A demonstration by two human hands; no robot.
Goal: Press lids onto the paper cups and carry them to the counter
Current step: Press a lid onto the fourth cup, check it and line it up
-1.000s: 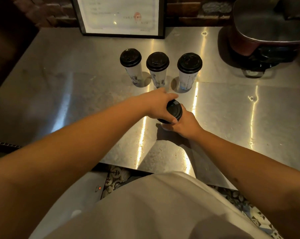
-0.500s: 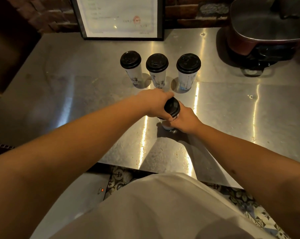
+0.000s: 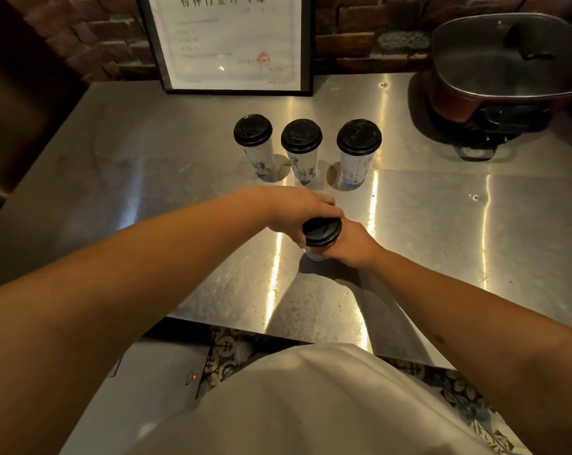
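A white paper cup (image 3: 314, 255) stands on the steel counter (image 3: 426, 231) in front of me, topped by a black lid (image 3: 321, 232). My left hand (image 3: 297, 211) curls over the lid's far and left rim, fingers pinching its edge. My right hand (image 3: 353, 244) wraps the cup's body from the right, hiding most of it. Behind them three printed paper cups stand upright in a row, each with a black lid: left (image 3: 255, 144), middle (image 3: 301, 149), right (image 3: 358, 151).
A framed certificate (image 3: 229, 44) leans against the brick wall at the back. A lidded electric pot (image 3: 501, 77) sits at the back right. The counter's near edge (image 3: 278, 326) runs just in front of my white shirt; patterned floor shows below.
My left hand has slid back off the top of the lid to its rim, so more of the lid shows. The cup and my right hand stay in place.
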